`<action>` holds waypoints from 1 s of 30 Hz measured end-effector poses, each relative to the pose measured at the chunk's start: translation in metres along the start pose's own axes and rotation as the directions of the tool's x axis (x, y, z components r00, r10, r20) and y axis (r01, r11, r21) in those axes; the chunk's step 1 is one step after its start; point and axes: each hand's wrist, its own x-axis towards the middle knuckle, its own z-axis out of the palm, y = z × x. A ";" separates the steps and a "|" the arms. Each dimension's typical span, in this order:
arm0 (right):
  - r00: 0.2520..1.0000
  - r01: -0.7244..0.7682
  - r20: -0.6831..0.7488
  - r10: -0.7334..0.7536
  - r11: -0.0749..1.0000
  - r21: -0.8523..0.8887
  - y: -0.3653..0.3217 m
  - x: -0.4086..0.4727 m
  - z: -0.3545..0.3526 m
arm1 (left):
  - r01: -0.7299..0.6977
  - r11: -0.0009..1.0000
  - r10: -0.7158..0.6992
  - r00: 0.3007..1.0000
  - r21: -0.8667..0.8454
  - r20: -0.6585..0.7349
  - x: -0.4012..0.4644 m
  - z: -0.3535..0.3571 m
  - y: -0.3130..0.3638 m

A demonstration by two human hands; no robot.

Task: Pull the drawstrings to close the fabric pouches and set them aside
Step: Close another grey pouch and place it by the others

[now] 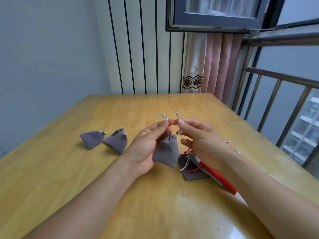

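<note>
Mid-frame above the wooden table (69, 169), my left hand (146, 145) and right hand (202, 138) each pinch a silver drawstring (177, 134) of the cinched grey pouch (167, 152), two closed pouches (105, 139) lying left, no readable writing.

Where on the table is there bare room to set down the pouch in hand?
Bare wood lies beyond the hands toward the far edge of the table, and left of the two closed pouches. It is crowded under the right hand, where unclosed pouches pile up. The held pouch hangs from the left hand.
</note>
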 end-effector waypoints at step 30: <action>0.969 0.216 -0.016 -0.245 0.881 -0.420 0.001 0.005 -0.005 | -0.055 0.905 0.102 0.990 0.421 -0.092 0.003 -0.007 -0.011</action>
